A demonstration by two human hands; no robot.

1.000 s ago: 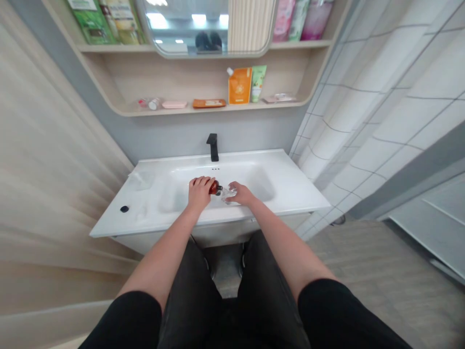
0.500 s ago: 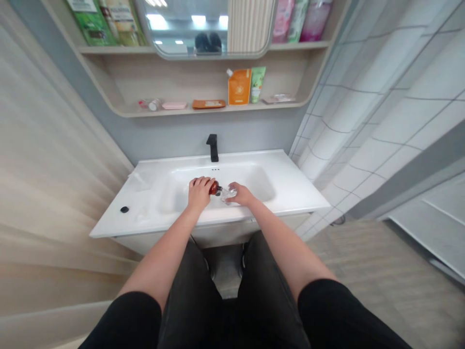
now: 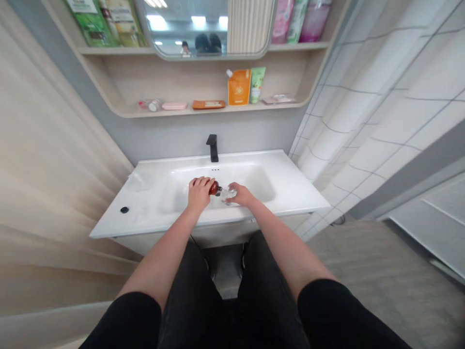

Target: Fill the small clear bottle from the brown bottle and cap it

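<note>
Over the white sink basin (image 3: 259,179), my left hand (image 3: 199,193) is wrapped round a brown bottle (image 3: 214,188) that lies nearly sideways, its dark neck turned to the right. My right hand (image 3: 240,194) grips a small clear container (image 3: 228,194), close to the bottle's mouth. The bottle's neck and the container's opening meet or nearly meet; whether they touch I cannot tell. Any liquid passing between them is too small to make out.
A black faucet (image 3: 213,148) rises behind the basin. On the counter's left lie a round black cap (image 3: 124,210) and a clear plastic item (image 3: 140,181). Above, a shelf (image 3: 167,112) carries an orange pouch (image 3: 239,88), a green tube (image 3: 257,85) and small packets.
Both hands, the bottle and the clear container hold practically the same position. A person's reflection has appeared at the lower part of the mirror.
</note>
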